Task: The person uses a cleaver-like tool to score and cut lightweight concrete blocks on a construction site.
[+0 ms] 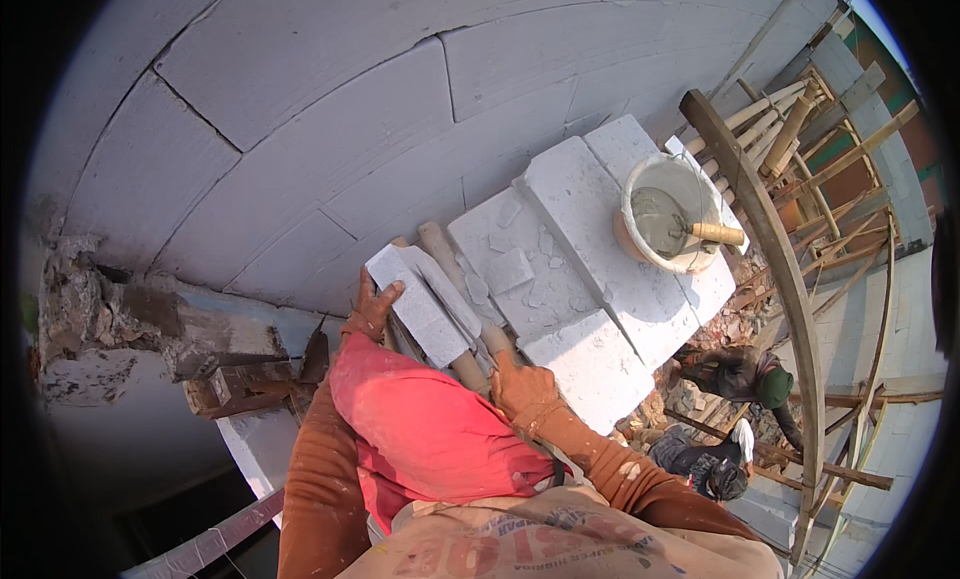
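Note:
A small white lightweight-concrete block [425, 319] lies across bamboo poles in front of me. My left hand [372, 307] grips its left end, thumb on the top edge. Along the block's right side runs a long pale strip [447, 291]; I cannot tell if it is a cut slice or a blade. My right hand [525, 391] is closed near the block's lower right, beside a bamboo pole [497, 341]; what it holds is hidden. My red-clothed leg [420, 419] is bent up against the block.
Large white blocks [600, 239] on the right bear broken chips and a bucket [645, 229] of grey mortar with a wooden-handled tool [718, 233]. A block wall [350, 109] rises ahead. A curved wooden beam [770, 229] stands right. Far below, two people [775, 387] work among rubble.

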The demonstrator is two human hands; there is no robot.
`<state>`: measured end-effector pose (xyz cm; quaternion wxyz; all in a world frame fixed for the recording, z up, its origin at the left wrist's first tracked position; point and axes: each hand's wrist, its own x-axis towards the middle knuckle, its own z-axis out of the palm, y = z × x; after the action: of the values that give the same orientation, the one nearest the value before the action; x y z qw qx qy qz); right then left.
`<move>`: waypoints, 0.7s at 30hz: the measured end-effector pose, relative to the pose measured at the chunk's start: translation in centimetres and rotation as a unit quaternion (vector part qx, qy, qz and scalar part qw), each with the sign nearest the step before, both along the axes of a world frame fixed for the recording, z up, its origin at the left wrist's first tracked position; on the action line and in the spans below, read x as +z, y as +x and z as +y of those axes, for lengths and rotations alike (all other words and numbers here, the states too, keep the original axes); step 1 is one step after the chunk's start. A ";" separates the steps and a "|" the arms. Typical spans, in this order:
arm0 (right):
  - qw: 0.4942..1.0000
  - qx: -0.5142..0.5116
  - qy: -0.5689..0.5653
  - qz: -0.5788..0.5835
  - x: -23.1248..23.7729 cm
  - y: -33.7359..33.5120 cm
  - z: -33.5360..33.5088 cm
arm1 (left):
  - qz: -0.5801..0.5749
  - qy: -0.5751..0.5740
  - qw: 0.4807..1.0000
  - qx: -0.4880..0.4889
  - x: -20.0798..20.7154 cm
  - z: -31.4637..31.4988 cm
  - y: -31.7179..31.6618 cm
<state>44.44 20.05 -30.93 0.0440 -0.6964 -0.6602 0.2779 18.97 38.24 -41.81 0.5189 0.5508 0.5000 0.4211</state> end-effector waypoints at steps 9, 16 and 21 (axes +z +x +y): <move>0.843 -0.081 0.490 0.208 9.2 1.6 3.3 | -0.093 -0.118 0.988 -0.038 3.3 -1.1 2.9; 0.994 0.011 -0.103 0.022 -2.9 1.3 2.0 | -0.052 -0.132 0.990 -0.011 4.2 0.0 3.2; 0.980 -0.134 -0.015 0.146 -0.7 2.4 2.0 | -0.008 -0.106 0.994 0.000 3.0 -1.4 3.0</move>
<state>46.85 22.05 -31.60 0.1664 -0.7312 -0.5427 0.3784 21.94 36.84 -38.76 0.5786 0.4887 0.5378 0.3703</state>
